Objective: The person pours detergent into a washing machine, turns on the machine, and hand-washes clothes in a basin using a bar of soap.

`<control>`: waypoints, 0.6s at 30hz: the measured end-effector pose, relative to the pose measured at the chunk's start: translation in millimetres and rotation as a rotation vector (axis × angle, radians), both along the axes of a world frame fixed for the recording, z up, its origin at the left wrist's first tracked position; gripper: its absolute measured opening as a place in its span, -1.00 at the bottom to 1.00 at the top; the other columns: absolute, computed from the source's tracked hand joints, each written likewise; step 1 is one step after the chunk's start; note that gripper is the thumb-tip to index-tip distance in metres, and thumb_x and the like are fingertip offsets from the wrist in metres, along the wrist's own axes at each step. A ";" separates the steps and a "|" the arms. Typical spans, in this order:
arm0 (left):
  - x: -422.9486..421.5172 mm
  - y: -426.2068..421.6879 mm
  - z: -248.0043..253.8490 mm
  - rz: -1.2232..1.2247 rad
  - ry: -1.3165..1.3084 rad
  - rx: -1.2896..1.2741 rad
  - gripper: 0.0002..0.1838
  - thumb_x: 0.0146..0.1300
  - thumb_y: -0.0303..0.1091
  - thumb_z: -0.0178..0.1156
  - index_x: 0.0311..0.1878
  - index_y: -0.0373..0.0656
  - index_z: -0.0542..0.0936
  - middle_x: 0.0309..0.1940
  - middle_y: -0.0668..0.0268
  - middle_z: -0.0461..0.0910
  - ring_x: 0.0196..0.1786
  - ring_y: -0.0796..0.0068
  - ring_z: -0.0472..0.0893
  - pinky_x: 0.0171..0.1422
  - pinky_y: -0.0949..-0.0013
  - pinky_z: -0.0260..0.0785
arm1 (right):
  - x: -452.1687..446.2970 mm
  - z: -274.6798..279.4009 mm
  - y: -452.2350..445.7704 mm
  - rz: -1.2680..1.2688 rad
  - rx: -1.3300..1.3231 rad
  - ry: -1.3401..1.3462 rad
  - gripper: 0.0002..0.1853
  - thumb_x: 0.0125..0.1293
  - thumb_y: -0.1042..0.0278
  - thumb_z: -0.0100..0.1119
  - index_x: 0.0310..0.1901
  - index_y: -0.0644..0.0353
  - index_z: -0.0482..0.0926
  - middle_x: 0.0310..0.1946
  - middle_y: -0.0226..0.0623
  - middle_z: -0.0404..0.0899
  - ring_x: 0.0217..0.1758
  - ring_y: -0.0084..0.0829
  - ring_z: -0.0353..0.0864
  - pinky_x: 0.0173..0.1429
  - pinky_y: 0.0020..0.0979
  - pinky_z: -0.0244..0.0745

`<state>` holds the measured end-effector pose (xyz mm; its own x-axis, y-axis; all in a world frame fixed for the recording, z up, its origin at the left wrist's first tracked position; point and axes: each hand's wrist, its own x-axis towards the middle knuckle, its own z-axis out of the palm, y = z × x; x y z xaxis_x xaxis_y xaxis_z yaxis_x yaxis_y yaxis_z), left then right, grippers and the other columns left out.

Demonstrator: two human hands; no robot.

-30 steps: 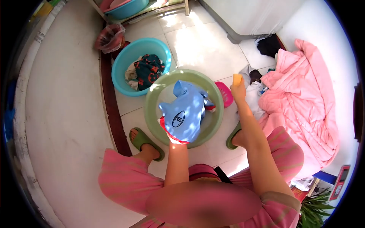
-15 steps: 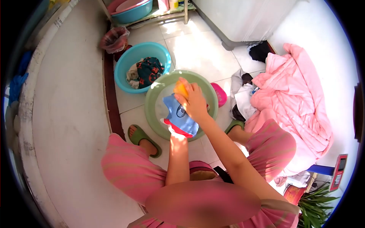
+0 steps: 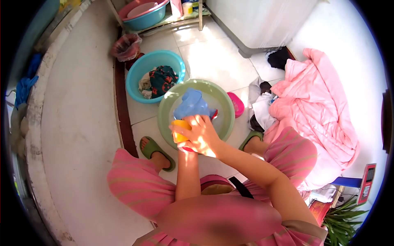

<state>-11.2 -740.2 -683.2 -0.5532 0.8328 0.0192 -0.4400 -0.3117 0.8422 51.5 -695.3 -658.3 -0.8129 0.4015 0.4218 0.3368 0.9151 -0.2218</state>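
No legible txt, red panel [image 3: 366, 183] mkgs blurred

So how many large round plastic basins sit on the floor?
2: the pale-green round plastic basin below the light-blue garment, and the turquoise round plastic basin farther off to the left, holding dark red-patterned cloth. No others show.

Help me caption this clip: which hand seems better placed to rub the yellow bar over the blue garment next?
Probably the right hand: it holds the yellow bar over the blue garment. The left arm ends at the garment, its hand hidden, apparently supporting it.
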 end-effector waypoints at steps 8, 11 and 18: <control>-14.6 -7.0 39.4 0.419 1.696 -0.157 -0.60 -0.02 -0.40 0.20 -0.02 -0.13 0.62 -0.08 0.12 0.61 -0.03 0.06 0.62 0.00 0.13 0.50 | 19.7 -49.9 86.4 -0.292 -1.750 0.753 -0.38 0.25 0.09 0.25 0.29 -0.01 0.23 0.02 -0.26 0.41 0.07 -0.24 0.47 0.04 -0.19 0.51; -41.6 -7.1 -4.4 0.373 1.694 -0.166 -0.57 0.07 -0.32 0.19 0.08 -0.10 0.61 -0.02 0.14 0.61 0.01 0.07 0.60 0.06 0.15 0.49 | 52.2 -63.2 68.2 -0.243 -1.900 1.030 -0.35 0.14 0.29 0.24 0.27 0.12 0.23 0.02 -0.28 0.44 0.04 -0.24 0.53 0.10 -0.18 0.51; -28.9 12.4 82.1 -0.100 1.552 -1.234 -0.60 0.10 -0.09 0.21 0.00 0.00 0.68 -0.12 0.10 0.65 -0.03 0.05 0.64 -0.02 -0.01 0.48 | 75.9 -95.0 4.4 0.222 -2.344 0.690 -0.29 -0.14 0.47 0.20 0.20 0.15 0.37 0.02 -0.25 0.47 0.08 -0.16 0.55 0.20 -0.14 0.48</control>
